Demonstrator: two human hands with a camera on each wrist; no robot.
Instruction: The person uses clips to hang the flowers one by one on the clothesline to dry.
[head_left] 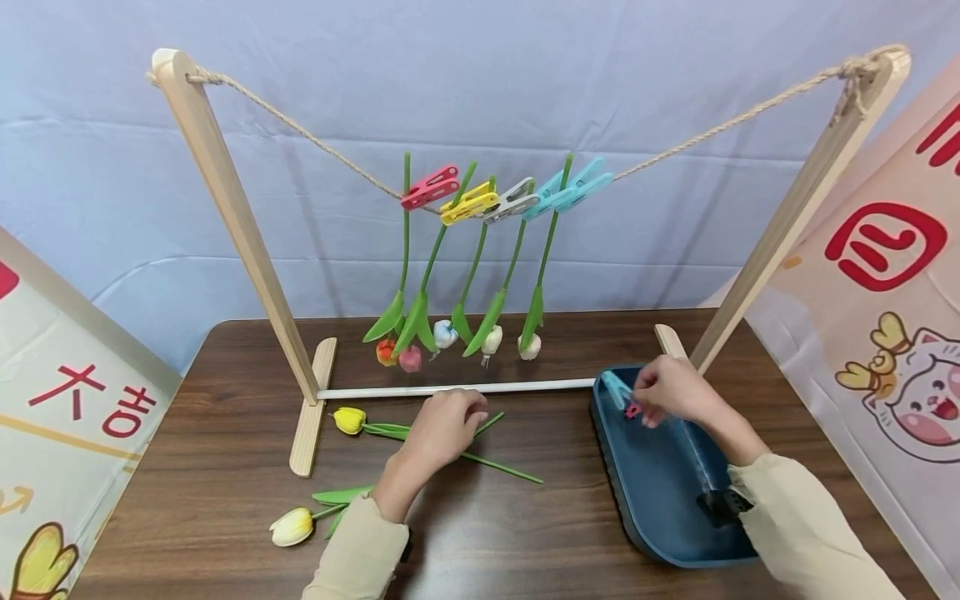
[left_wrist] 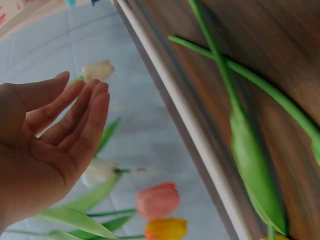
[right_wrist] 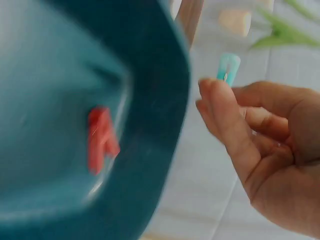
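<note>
My right hand (head_left: 667, 390) is over the far end of the dark blue tray (head_left: 652, 508), pinching a light blue clothespin (head_left: 617, 390) between thumb and fingertips. In the right wrist view, that clothespin's end sticks out past the fingertips. A red clothespin (right_wrist: 102, 140) lies in the tray. My left hand (head_left: 442, 425), with nothing in its loosely bent fingers, hovers over the stems of a yellow tulip (head_left: 348, 420) and another stem. Nearer me lies a pale yellow tulip (head_left: 291, 527), its stem partly hidden by my left sleeve.
Several tulips hang heads down from a rope (head_left: 300, 129), held by red, yellow, grey and light blue clothespins (head_left: 573, 190). Wooden posts (head_left: 240, 225) carry the rope at both sides. A white rod (head_left: 465, 389) runs low between them, behind my left hand.
</note>
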